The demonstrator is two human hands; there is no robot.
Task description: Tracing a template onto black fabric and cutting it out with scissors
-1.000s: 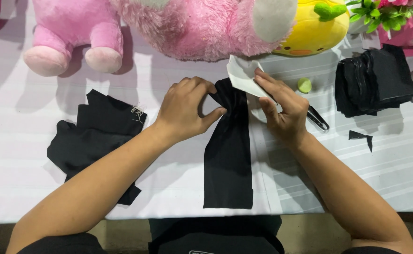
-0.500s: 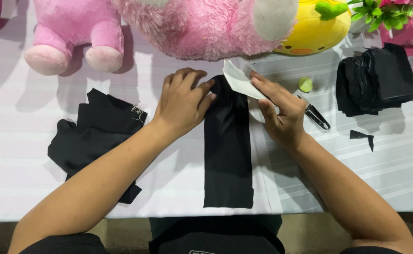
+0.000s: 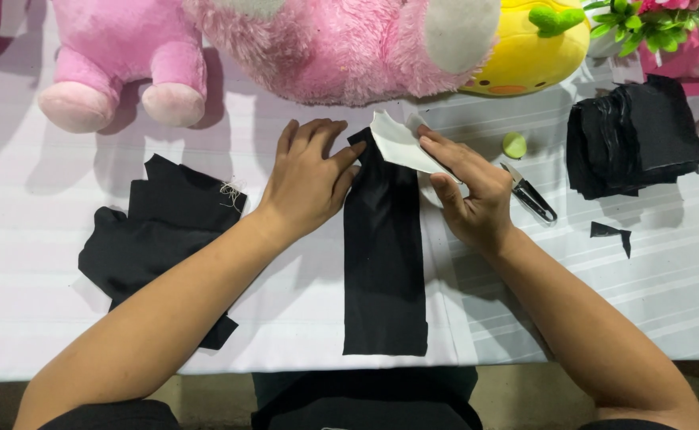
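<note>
A long black fabric strip (image 3: 384, 263) lies lengthwise on the white striped table (image 3: 31, 263). My left hand (image 3: 308, 177) rests flat beside the strip's upper left edge, fingers spread and fingertips touching the cloth. My right hand (image 3: 470, 191) pinches a white paper pattern piece (image 3: 399, 143) that lies over the strip's top right corner.
Loose black fabric scraps (image 3: 154, 239) lie at the left. A stack of cut black pieces (image 3: 634, 135) sits at the right, with a small black offcut (image 3: 610, 232) below it. Thread snips (image 3: 531, 193) and a green chalk piece (image 3: 514, 145) lie by my right hand. Plush toys (image 3: 325, 44) line the back.
The bunched top of the black strip has been smoothed flat. My left hand went from gripping the cloth to lying flat beside it, and the white pattern shifted slightly left onto the strip.
</note>
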